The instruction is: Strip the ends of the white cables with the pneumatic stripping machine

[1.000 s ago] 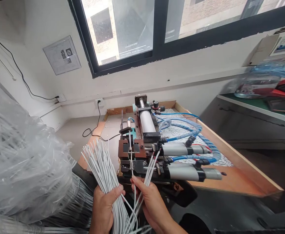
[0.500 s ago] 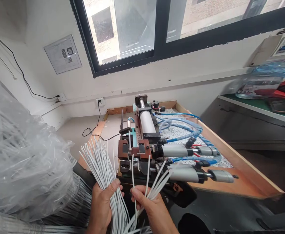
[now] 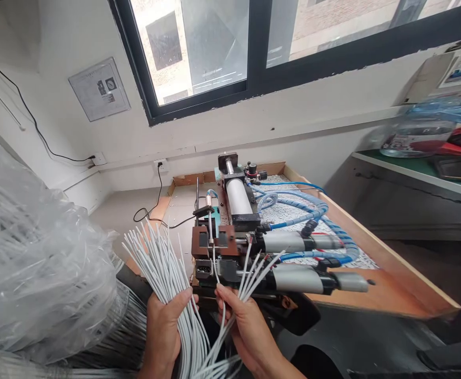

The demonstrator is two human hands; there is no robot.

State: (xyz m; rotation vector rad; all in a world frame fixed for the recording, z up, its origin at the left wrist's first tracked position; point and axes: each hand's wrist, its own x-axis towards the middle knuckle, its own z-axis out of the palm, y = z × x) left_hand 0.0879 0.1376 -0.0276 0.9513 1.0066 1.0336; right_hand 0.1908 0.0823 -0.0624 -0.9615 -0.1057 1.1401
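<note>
My left hand (image 3: 165,321) is closed round a thick bundle of white cables (image 3: 161,268), their cut ends fanned up and to the left. My right hand (image 3: 244,316) holds several white cables (image 3: 254,279) and pinches one single cable (image 3: 215,266) between thumb and finger. That single cable runs up into the jaws of a pneumatic wire-stripping machine (image 3: 218,241); its tip is hidden there. A few of the other cable ends in my right hand show reddish tips. Below the hands the two groups of cables come together.
Silver air cylinders (image 3: 297,278) and blue hoses (image 3: 317,210) lie at the machine's right, inside a wooden-edged tray (image 3: 372,237). Plastic-wrapped cable bundles (image 3: 44,263) are piled at the left. A green shelf (image 3: 396,166) with a plastic jar (image 3: 420,131) stands at the right.
The machine's right-hand jaw blocks and cylinder rods have moved left, closing in on the single cable. One cable beside it now leans right with the others. My right hand has shifted slightly right and upward.
</note>
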